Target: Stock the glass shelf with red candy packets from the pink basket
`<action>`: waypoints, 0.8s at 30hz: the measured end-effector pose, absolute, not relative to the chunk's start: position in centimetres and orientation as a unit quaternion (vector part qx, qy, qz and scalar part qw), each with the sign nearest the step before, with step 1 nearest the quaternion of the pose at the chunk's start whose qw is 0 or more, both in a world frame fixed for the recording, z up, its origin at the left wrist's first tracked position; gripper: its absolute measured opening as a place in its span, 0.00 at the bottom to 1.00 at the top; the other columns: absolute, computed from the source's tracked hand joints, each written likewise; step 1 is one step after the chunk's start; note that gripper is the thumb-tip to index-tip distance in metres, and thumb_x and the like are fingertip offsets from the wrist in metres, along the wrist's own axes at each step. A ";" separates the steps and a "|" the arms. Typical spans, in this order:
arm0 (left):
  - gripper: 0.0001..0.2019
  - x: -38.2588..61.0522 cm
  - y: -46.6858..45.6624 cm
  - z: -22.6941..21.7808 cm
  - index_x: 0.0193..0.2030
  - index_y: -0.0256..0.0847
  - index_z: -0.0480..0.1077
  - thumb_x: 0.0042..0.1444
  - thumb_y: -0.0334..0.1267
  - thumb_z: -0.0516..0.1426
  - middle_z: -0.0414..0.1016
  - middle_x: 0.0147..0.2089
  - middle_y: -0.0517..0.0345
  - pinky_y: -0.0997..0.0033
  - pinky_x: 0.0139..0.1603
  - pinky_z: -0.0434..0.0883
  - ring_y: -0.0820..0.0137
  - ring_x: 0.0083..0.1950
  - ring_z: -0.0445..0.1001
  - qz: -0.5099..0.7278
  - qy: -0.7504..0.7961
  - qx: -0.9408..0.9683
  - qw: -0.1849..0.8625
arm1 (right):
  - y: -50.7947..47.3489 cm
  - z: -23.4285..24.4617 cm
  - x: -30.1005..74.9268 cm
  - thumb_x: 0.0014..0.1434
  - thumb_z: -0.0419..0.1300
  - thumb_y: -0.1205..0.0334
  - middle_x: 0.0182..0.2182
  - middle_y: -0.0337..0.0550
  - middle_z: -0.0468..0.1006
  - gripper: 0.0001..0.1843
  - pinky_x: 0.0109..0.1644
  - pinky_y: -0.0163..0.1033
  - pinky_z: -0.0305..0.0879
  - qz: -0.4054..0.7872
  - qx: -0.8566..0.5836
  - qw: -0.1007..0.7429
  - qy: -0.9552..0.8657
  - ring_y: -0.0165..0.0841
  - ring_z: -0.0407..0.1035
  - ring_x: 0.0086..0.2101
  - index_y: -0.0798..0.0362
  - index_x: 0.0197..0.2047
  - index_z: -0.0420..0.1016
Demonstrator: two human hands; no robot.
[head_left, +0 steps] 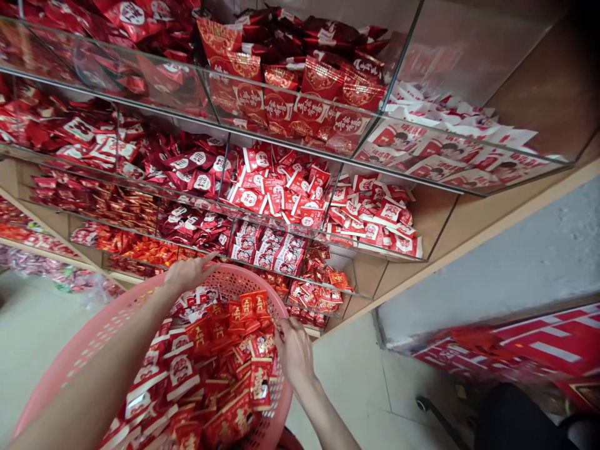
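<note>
A pink perforated plastic basket (84, 340) sits low in front of me, piled with several small red and white candy packets (210, 369). My left hand (190, 273) grips the basket's far rim, fingers curled over the edge. At the basket's right rim my right hand (294, 351) rests with fingers bent down among the packets; whether it holds one is hidden. Beyond the basket stand tiered glass bins (290, 159) full of more red wrapped sweets.
The glass-fronted shelves rise in steps on a wooden frame (469, 225), each bin split by glass dividers. A pale tiled floor (365, 387) lies to the right. A red patterned box or sign (529, 350) leans low at the right, with a dark object beneath it.
</note>
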State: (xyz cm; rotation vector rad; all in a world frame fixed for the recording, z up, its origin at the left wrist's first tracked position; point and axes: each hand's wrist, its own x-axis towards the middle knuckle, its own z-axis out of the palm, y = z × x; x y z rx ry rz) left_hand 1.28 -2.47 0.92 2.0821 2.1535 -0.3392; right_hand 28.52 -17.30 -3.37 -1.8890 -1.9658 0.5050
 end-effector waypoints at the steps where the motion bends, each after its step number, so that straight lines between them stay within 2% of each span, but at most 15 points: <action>1: 0.33 1.3 -2.4 0.9 0.69 0.52 0.49 0.59 0.58 0.35 0.77 0.50 0.43 0.54 0.46 0.68 0.50 0.50 0.74 -0.111 0.712 0.690 0.065 | -17.3 -3.3 28.7 0.60 0.50 0.67 0.40 0.46 0.76 0.13 0.39 0.37 0.64 0.183 -0.669 0.198 -0.692 0.36 0.73 0.37 0.51 0.43 0.75; 4: 0.33 1.1 -2.3 0.7 0.69 0.52 0.49 0.59 0.58 0.35 0.77 0.50 0.43 0.54 0.46 0.68 0.49 0.50 0.74 -0.105 0.712 0.691 0.066 | -16.9 -3.7 30.0 0.62 0.49 0.62 0.40 0.46 0.76 0.14 0.39 0.36 0.65 0.195 -0.668 0.276 -0.663 0.34 0.73 0.35 0.51 0.43 0.75; 8: 0.33 0.7 -2.2 0.1 0.69 0.51 0.50 0.58 0.59 0.36 0.77 0.49 0.43 0.54 0.47 0.68 0.50 0.50 0.74 -0.099 0.712 0.692 0.063 | -14.8 -6.2 33.7 0.62 0.48 0.58 0.39 0.47 0.77 0.16 0.44 0.38 0.65 0.174 -0.691 0.357 -0.604 0.36 0.72 0.38 0.53 0.43 0.74; 12: 0.33 0.5 -2.2 -0.2 0.68 0.51 0.51 0.58 0.58 0.36 0.77 0.50 0.44 0.54 0.47 0.67 0.51 0.50 0.74 -0.091 0.709 0.697 0.054 | -12.3 -10.6 37.8 0.59 0.49 0.61 0.42 0.50 0.78 0.16 0.46 0.39 0.64 0.159 -0.760 0.320 -0.542 0.38 0.72 0.42 0.55 0.44 0.75; 16: 0.32 0.7 -2.3 -0.1 0.68 0.52 0.52 0.59 0.58 0.37 0.78 0.48 0.45 0.56 0.47 0.67 0.53 0.49 0.75 -0.089 0.715 0.692 0.051 | -10.0 -14.2 40.0 0.56 0.53 0.64 0.40 0.52 0.79 0.14 0.42 0.38 0.65 0.181 -0.790 0.291 -0.508 0.38 0.74 0.39 0.57 0.43 0.75; 20: 0.32 0.8 -2.3 0.0 0.68 0.52 0.51 0.59 0.58 0.37 0.78 0.47 0.45 0.57 0.47 0.68 0.53 0.49 0.75 -0.093 0.714 0.692 0.052 | -7.0 -15.7 40.1 0.56 0.57 0.64 0.41 0.56 0.79 0.18 0.42 0.40 0.65 0.195 -0.812 0.277 -0.476 0.41 0.74 0.41 0.61 0.50 0.72; 22: 0.33 0.7 -2.3 -0.1 0.68 0.52 0.52 0.58 0.59 0.37 0.78 0.47 0.44 0.56 0.46 0.68 0.53 0.49 0.75 -0.092 0.713 0.693 0.057 | -5.1 -15.8 39.6 0.56 0.59 0.62 0.41 0.59 0.78 0.20 0.43 0.42 0.66 0.196 -0.822 0.274 -0.458 0.42 0.73 0.41 0.64 0.50 0.71; 24: 0.33 0.7 -2.3 -0.1 0.68 0.52 0.51 0.58 0.59 0.37 0.78 0.48 0.44 0.56 0.46 0.68 0.53 0.49 0.75 -0.090 0.711 0.694 0.061 | -3.3 -15.7 39.0 0.57 0.60 0.60 0.43 0.57 0.77 0.18 0.45 0.43 0.67 0.200 -0.829 0.275 -0.444 0.40 0.72 0.41 0.62 0.48 0.71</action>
